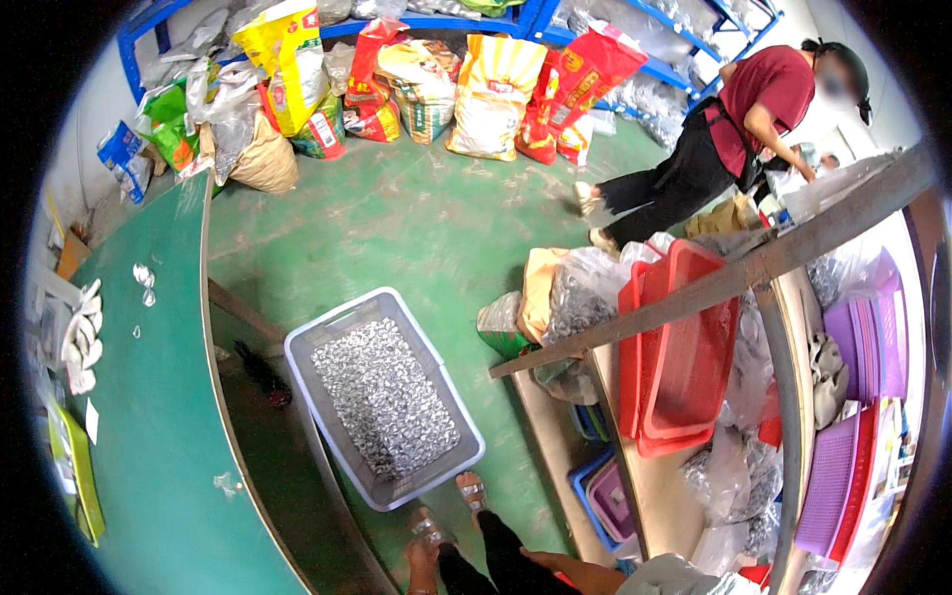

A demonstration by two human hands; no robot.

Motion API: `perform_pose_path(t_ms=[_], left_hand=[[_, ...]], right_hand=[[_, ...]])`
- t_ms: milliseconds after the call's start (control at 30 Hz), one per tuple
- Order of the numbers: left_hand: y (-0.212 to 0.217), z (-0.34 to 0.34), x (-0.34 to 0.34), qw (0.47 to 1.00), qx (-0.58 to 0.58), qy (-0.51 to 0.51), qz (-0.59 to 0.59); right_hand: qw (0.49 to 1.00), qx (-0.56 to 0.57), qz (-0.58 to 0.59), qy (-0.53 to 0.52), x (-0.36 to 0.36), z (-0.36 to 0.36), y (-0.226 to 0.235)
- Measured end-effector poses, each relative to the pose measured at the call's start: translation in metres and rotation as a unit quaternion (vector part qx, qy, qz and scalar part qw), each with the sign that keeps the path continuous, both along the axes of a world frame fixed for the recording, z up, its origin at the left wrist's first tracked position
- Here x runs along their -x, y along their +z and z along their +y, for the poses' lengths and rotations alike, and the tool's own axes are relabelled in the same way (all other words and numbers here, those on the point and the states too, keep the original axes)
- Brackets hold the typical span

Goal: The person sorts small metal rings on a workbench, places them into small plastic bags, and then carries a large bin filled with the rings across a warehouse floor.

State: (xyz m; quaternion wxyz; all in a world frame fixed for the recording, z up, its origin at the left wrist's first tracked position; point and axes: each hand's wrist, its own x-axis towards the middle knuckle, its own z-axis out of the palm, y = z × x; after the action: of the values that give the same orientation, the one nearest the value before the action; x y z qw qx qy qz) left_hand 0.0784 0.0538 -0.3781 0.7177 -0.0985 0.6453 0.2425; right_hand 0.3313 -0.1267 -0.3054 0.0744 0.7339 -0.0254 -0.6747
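right hand [540,557] — open, empty (by the thigh) | grey crate [327,342] of metal parts — well ahead-left

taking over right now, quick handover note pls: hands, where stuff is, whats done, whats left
Hands: left out of view; right hand low by the legs, nothing visibly held, open or shut unclear.
Things: grey plastic basket heaped with small silvery metal pieces on the green floor, just ahead of the feet. A few loose silvery pieces and white gloves on the green table.
Done: basket is filled.
Left: basket untouched.
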Motion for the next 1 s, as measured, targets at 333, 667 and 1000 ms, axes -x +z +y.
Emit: perform_pose_path(t_ms=[333, 667, 1000], left_hand=[[0.112, 0.154, -0.054, 0.973, -0.189, -0.129, 0.027], [0.345, 0.155, -0.019, 0.88, -0.424, -0.158, 0.141], [0.372, 0.111, 0.07, 0.645, -0.542, -0.2, 0.5]], right_hand=[[0.996, -0.035, 0.042, -0.073, 0.043, -0.021, 0.028], [0.994, -0.041, 0.051, -0.084, 0.078, -0.028, 0.036], [0.994, -0.047, 0.059, -0.082, 0.087, -0.04, 0.045]])
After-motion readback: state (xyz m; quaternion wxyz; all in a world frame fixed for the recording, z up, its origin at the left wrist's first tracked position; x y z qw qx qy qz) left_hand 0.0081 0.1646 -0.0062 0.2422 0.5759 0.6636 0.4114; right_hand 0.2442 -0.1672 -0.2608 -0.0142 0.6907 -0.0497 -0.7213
